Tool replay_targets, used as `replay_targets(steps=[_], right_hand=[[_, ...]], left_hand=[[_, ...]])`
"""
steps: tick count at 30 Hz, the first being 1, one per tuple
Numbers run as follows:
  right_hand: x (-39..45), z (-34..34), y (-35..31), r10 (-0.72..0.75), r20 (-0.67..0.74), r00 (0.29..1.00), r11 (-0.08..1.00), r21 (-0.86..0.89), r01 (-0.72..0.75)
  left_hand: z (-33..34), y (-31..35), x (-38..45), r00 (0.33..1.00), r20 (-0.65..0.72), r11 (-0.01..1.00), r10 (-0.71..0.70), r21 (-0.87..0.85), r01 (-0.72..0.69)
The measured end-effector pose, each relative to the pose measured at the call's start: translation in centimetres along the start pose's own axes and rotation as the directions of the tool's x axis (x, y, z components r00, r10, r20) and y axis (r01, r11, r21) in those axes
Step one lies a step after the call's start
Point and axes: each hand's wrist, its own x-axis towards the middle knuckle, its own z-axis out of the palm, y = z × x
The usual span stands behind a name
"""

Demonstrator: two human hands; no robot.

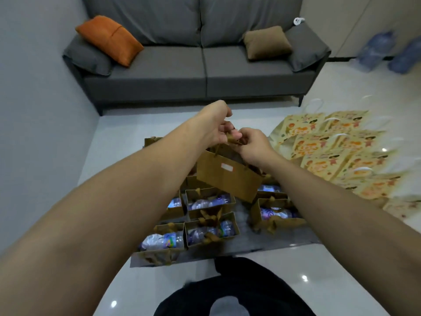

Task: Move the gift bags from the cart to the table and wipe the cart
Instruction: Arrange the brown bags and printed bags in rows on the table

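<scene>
A brown paper gift bag (pixel 227 176) with a small white label hangs tilted in the air above the others. My left hand (pixel 216 126) and my right hand (pixel 252 144) both pinch its brown ribbon handles at the top. Below it, several open brown gift bags (pixel 209 201) holding water bottles stand on a low grey cart (pixel 255 245). Parts of the back row are hidden behind the lifted bag and my arms.
Several flat yellow cartoon-print bags (pixel 330 151) with white handles lie spread on the glossy floor to the right. A grey sofa (pixel 200 71) with an orange cushion (pixel 109 39) and a brown cushion stands ahead. Blue water jugs (pixel 376 49) sit at the far right. My dark-trousered legs show below.
</scene>
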Motion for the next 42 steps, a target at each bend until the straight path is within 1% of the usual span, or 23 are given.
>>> replay_targets(steps=[2,4,7,10,13,16,17,19,21,24,26,28,32,36,37,39,42], right_hand=[[-1.5,-0.8,1.2,0.056,-0.035,0.998,0.998,-0.003,-0.056],[-2.8,-2.1,2.4,0.070,-0.046,0.996,0.997,-0.014,-0.071],[-4.7,-4.7,4.3,0.071,0.022,0.997,0.997,-0.004,-0.071],[-6.0,-6.8,6.8,0.108,0.046,0.993,0.988,-0.119,-0.102],[-7.0,-7.6,10.9,0.172,0.009,0.985,0.964,-0.207,-0.166],[-8.2,-7.6,16.6,0.333,-0.079,0.940,0.909,-0.238,-0.342],[-8.6,-7.4,18.7,0.374,-0.076,0.924,0.889,-0.255,-0.381],[-9.0,-6.7,22.3,0.427,-0.011,0.904,0.862,-0.297,-0.411],[-9.6,-5.6,25.1,0.433,0.056,0.899,0.860,-0.322,-0.395],[-9.6,-3.1,28.6,0.389,0.091,0.917,0.856,-0.404,-0.323],[-9.0,-1.1,30.3,0.343,0.142,0.928,0.856,-0.454,-0.247],[-8.2,0.6,31.9,0.352,0.209,0.912,0.838,-0.504,-0.208],[-6.8,1.9,32.8,0.383,0.305,0.872,0.825,-0.537,-0.175],[-4.6,1.9,34.2,0.467,0.310,0.828,0.815,-0.515,-0.266],[-4.1,1.9,34.5,0.479,0.316,0.819,0.805,-0.530,-0.266],[-3.1,1.8,35.0,0.484,0.352,0.801,0.779,-0.591,-0.211],[-1.9,1.8,35.7,0.514,0.430,0.743,0.754,-0.640,-0.151]], left_hand=[[1.4,-1.1,-0.3,0.999,0.029,0.999,-0.025,0.030,0.024],[3.0,-2.0,-0.7,0.998,0.055,0.996,-0.041,0.076,0.037],[5.5,-3.1,-1.4,0.994,0.094,0.994,-0.052,0.105,0.042],[7.8,-4.2,-1.8,0.995,0.088,0.994,-0.053,0.103,0.044],[9.3,-5.6,-1.5,0.999,0.024,0.994,-0.047,0.104,0.044],[10.1,-7.2,-0.1,0.997,-0.075,0.996,-0.030,0.086,0.036],[10.3,-7.7,0.4,0.992,-0.122,0.996,-0.028,0.078,0.038],[10.6,-8.6,1.2,0.973,-0.227,0.997,-0.033,0.063,0.048],[10.8,-9.7,2.1,0.938,-0.343,0.996,-0.047,0.052,0.069],[10.9,-11.6,3.8,0.854,-0.518,0.995,-0.055,0.042,0.089],[11.2,-12.9,4.8,0.799,-0.601,0.992,-0.009,0.092,0.081],[11.8,-13.7,5.7,0.749,-0.660,0.990,0.060,0.136,0.040],[13.0,-14.4,7.5,0.678,-0.720,0.983,0.148,0.183,-0.020],[13.3,-15.5,8.5,0.647,-0.739,0.978,0.188,0.201,-0.055],[13.4,-16.0,8.6,0.646,-0.740,0.979,0.187,0.194,-0.060],[13.7,-16.7,8.6,0.638,-0.746,0.979,0.189,0.193,-0.065],[14.0,-17.2,8.8,0.626,-0.756,0.980,0.189,0.182,-0.076]])
